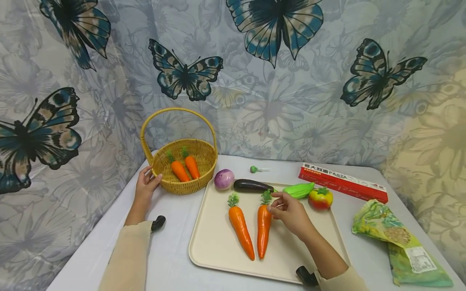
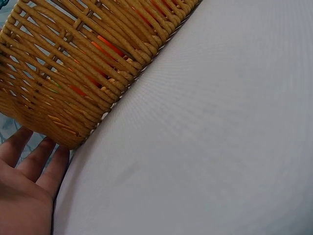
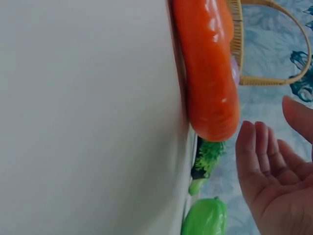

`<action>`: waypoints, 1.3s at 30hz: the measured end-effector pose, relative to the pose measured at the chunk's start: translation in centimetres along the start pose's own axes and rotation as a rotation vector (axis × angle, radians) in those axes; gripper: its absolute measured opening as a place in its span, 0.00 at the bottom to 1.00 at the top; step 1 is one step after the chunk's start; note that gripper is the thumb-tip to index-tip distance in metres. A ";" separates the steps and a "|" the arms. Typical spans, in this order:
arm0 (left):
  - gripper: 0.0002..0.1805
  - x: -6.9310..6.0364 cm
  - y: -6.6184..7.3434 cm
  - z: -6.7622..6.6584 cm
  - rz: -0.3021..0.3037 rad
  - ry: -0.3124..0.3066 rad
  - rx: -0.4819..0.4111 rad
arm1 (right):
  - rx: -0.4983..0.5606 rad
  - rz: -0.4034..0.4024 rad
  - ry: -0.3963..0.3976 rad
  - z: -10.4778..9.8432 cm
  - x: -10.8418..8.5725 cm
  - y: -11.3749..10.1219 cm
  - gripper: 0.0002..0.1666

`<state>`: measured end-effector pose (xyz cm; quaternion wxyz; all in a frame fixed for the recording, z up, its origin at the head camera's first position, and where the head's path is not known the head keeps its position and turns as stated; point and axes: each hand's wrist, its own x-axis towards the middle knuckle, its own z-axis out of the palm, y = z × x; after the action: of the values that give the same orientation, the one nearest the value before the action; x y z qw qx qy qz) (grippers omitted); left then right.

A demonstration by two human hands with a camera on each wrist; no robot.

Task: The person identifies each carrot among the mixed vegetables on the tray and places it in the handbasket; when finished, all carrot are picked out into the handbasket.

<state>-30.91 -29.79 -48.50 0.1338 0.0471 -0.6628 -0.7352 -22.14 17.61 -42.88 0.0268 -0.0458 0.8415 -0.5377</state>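
My left hand touches the left side of a woven basket. In the left wrist view, its extended fingers lie against the wicker wall. Two small carrots lie inside the basket. Over the cream tray, my right hand hovers at the upper right of a large carrot with a leafy green top. The right wrist view shows loosely bent fingers and a thumb apart from that carrot, with nothing between them. To its left lies another large carrot.
Along the tray's far edge lie a purple onion, an eggplant, a ridged green vegetable and a red-yellow tomato. Behind is a small green-headed item. A red pasta box and a green bag are at right.
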 end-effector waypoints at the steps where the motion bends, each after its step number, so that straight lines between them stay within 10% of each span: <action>1: 0.39 0.0 0.0 0.0 0.003 -0.002 0.000 | -0.004 0.006 -0.005 0.0 -0.1 0.1 0.30; 24: 0.41 -0.2 1.5 0.5 -0.020 -0.008 0.026 | -0.359 0.185 -0.145 1.5 0.0 0.9 0.45; 39: 0.40 0.1 -0.1 -0.1 -0.007 0.001 0.021 | -0.084 0.229 -0.153 1.9 0.0 0.8 0.37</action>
<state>-30.94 -29.92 -48.58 0.1312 0.0512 -0.6703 -0.7286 -21.99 16.29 -44.42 0.1502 0.0085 0.8584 -0.4905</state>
